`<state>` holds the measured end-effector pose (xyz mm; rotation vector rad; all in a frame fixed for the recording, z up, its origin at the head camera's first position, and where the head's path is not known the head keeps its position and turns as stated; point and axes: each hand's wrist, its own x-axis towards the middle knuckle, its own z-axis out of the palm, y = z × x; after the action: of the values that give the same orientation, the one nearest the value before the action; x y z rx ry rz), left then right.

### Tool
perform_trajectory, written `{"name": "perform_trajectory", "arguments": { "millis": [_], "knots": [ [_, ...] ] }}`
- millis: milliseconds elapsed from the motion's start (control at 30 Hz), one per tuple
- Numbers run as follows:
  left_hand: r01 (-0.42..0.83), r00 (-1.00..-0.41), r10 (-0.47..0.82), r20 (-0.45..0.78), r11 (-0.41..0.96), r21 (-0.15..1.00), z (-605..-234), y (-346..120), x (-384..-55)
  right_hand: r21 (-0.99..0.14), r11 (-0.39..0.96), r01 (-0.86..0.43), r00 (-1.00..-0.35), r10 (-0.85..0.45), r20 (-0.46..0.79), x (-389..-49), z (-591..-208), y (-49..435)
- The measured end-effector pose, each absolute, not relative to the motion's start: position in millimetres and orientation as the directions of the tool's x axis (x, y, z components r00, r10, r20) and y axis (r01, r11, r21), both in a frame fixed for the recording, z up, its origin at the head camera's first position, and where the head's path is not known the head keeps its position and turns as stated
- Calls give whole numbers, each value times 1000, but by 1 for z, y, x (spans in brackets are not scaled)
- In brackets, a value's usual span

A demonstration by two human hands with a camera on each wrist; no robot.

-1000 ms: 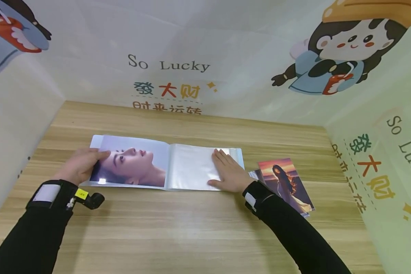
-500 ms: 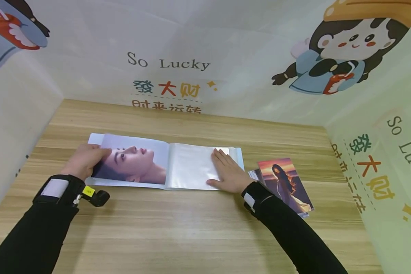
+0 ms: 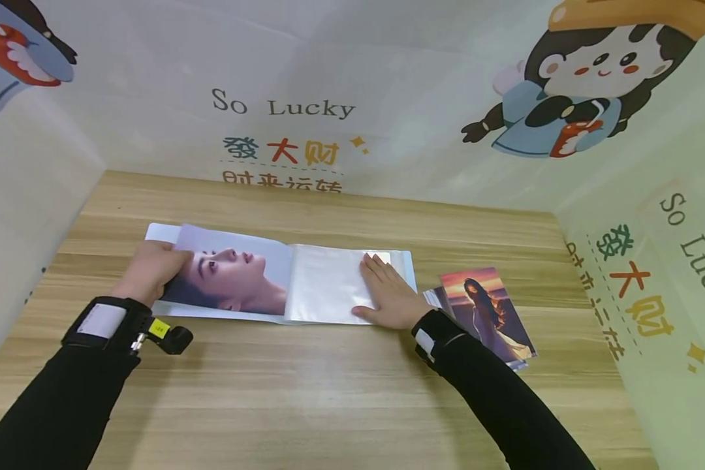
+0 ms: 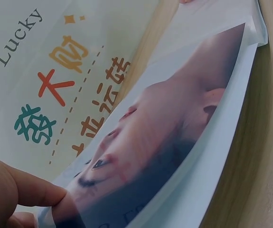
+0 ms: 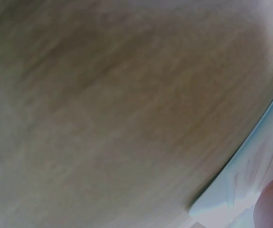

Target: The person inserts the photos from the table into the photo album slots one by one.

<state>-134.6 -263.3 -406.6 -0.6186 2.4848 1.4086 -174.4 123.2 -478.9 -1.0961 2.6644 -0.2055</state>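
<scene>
An opened photo album lies on the wooden table. Its left page carries a portrait photo of a face turned sideways; its right page is a blank, glossy sleeve. My left hand pinches the outer edge of the portrait page between thumb and fingers. In the left wrist view that page bows up off the white sheet beneath it, and the thumb lies on its corner. Flat on the right page, near its outer edge, rests my right hand with fingers straight. The right wrist view catches only a sliver of it.
A small stack of photos lies right of the album, with a sunset picture on top. Printed white sheeting walls the table at the back and both sides. Cameras are strapped to both wrists.
My left hand has shifted slightly right and away from me, raising the portrait page's outer edge a little. My right hand stays flat in place.
</scene>
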Motion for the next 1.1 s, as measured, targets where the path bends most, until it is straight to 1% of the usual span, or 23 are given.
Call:
{"name": "perform_trajectory", "arguments": {
  "millis": [233, 500, 867, 1100],
  "knots": [
    [-432, -902, -259, -347, 485, 761, -400, -259, -134, -220, 704, -675, -683, -709, -176, -175, -480, 124],
    [-434, -900, -262, -348, 475, 766, -396, -255, -132, -235, 701, -674, -679, -712, -178, -176, -481, 123],
    [-394, -918, -268, -291, 547, 738, -398, -256, -131, -248, 701, -669, -684, -711, -164, -176, -483, 125],
    [-402, -915, -266, -303, 535, 744, -398, -246, -133, -244, 702, -669, -684, -710, -168, -176, -483, 125]
  ]
}}
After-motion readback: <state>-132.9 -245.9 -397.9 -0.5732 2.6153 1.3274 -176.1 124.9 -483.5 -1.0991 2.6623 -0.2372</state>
